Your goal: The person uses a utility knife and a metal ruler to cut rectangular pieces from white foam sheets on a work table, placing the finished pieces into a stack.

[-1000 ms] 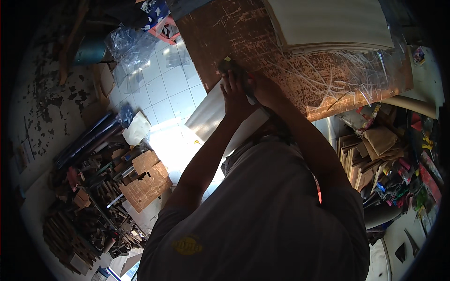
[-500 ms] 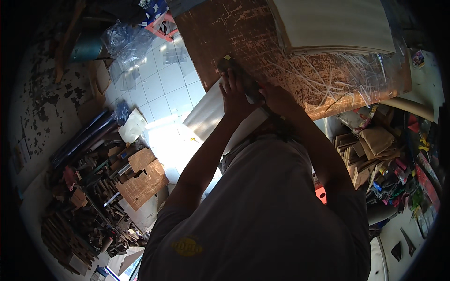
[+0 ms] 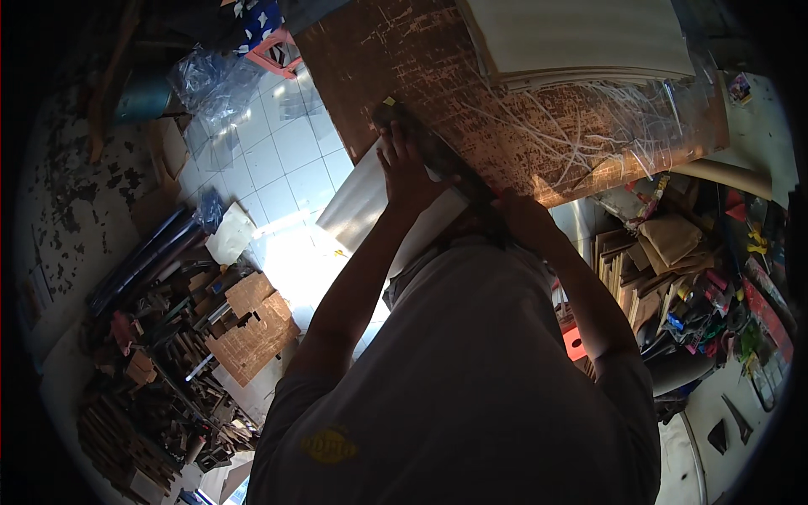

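Note:
My left hand (image 3: 409, 172) lies with its fingers stretched, pressing on a long dark straight bar (image 3: 439, 150) and the pale, shiny sheet (image 3: 364, 200) beside it. The bar runs slantwise near the table's front edge, with a small yellow mark at its far end. Part of the sheet hangs past the table over the floor. My right hand (image 3: 526, 220) is closed at the near end of the bar, close to my waist. A small reddish bit shows at its fingertips, but I cannot make out what it holds.
The worn brown tabletop (image 3: 349, 67) carries a stack of cream sheets (image 3: 581, 38) and thin white strips (image 3: 581, 139). Scrap boards (image 3: 252, 332) are heaped at the left; folded brown cardboard (image 3: 665, 244) stands at the right. A cardboard tube (image 3: 732, 178) juts out beside the table.
My right hand has slid along the bar toward my body, away from my left hand. The left hand stays pressed on the bar. The whole view has shifted slightly.

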`<state>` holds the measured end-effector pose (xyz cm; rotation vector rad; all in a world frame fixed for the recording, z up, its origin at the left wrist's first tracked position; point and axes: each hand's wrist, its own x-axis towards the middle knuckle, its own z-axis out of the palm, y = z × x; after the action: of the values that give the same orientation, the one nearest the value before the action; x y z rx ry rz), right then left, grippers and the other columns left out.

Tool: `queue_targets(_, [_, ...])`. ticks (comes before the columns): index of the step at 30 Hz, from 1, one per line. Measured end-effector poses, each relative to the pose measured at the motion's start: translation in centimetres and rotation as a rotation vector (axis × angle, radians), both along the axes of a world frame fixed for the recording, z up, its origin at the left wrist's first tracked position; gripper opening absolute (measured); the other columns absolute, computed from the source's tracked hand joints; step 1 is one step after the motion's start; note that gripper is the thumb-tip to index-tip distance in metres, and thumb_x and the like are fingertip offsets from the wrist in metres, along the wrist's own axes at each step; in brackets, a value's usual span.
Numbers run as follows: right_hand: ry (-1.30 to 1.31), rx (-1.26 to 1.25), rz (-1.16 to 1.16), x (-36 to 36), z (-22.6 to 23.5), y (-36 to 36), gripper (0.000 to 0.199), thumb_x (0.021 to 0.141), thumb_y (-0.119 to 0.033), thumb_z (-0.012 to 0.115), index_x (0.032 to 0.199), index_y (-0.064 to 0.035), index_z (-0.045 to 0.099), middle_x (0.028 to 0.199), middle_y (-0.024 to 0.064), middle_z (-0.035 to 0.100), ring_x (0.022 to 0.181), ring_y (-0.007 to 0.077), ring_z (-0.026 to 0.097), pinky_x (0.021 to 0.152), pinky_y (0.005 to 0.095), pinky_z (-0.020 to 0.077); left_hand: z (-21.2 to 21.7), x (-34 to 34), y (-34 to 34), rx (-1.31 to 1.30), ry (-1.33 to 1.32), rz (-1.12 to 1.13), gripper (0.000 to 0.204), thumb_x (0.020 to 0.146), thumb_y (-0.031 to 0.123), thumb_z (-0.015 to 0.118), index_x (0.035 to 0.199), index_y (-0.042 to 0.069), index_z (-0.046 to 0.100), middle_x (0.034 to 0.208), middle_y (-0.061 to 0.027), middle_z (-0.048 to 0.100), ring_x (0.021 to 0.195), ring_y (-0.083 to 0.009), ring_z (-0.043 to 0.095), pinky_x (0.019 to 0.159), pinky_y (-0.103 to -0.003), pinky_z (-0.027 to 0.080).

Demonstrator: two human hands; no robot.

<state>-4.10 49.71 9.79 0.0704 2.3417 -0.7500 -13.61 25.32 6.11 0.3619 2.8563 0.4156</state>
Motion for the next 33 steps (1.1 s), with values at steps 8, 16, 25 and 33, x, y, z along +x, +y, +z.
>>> queue_targets(8, [-0.055, -0.07, -0.074, 3.7, -0.7, 2.3, 0.039, 0.106, -0.037, 0.056, 0.125, -0.0035, 0.059, 0.102, 0.0268, 0.074, 0.103, 0.0438, 0.072, 0.085, 0.0555, 0.0553, -0.7, 0.2, -0.3, -0.008, 0.018, -0.012, 0.138, 0.067, 0.081, 0.08, 0.159, -0.005, 0.025, 0.169, -0.0328, 0.011, 0.158, -0.0529, 0.006, 0.122, -0.072, 0.019])
queue_targets(16, [-0.06, 0.0, -0.075, 4.0, 1.3, 3.2, 0.048, 0.104, -0.044, 0.06, 0.122, -0.0005, 0.057, 0.109, 0.0241, 0.072, 0.104, 0.0427, 0.071, 0.084, 0.0535, 0.0565, -0.7, 0.7, -0.8, -0.011, 0.039, -0.026, 0.137, 0.069, 0.083, 0.077, 0.16, -0.005, 0.024, 0.17, -0.0325, 0.01, 0.159, -0.052, 0.004, 0.122, -0.072, 0.018])
queue_targets(25, [0.135, 0.105, -0.036, 3.1, -1.7, -2.5, 0.078, 0.086, -0.055, 0.078, 0.135, -0.0027, 0.049, 0.129, 0.0216, 0.054, 0.11, 0.0443, 0.066, 0.086, 0.0556, 0.057, -0.7, 0.0, -4.2, 0.205, 0.094, -0.075, 0.115, 0.077, 0.063, 0.085, 0.156, -0.003, 0.034, 0.165, -0.0345, 0.019, 0.156, -0.0514, 0.016, 0.123, -0.065, 0.024])
queue_targets(33, [0.167, 0.002, -0.267, 2.9, -1.9, -1.3, 0.081, 0.081, -0.046, 0.084, 0.138, -0.0039, 0.046, 0.136, 0.0221, 0.047, 0.113, 0.0489, 0.064, 0.087, 0.0564, 0.0582, 0.4, 0.6, -7.7, 0.039, 0.048, 0.388, 0.111, 0.067, 0.055, 0.096, 0.146, -0.004, 0.044, 0.14, -0.0268, 0.043, 0.132, -0.0444, 0.048, 0.107, -0.053, 0.048])
